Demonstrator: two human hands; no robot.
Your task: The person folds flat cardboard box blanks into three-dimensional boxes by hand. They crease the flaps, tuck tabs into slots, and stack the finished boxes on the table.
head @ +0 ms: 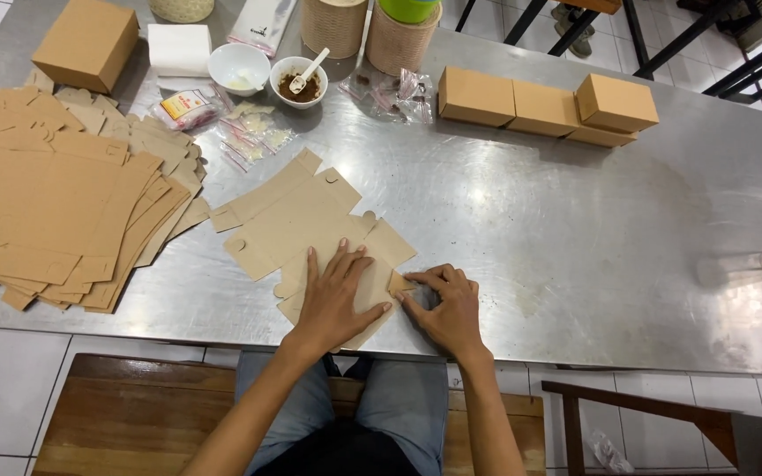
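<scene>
A flat brown cardboard box blank [297, 216] lies on the steel table [575, 229] in front of me. My left hand [335, 295] presses flat on its near part, fingers spread. My right hand [447, 304] pinches a small flap [399, 282] at the blank's right edge and bends it up. A thick stack of flat blanks [55, 211] lies to the left. Folded brown boxes [540, 107] stand in a row at the back right, and another box [87, 42] sits at the back left.
Two white bowls [268, 72], one holding brown paste and a spoon, stand at the back with small plastic sachets [253, 132], white tissue [179, 48] and woven baskets [368, 28]. A glass object [751, 264] lies at the right edge. A wooden bench [134, 414] is below me.
</scene>
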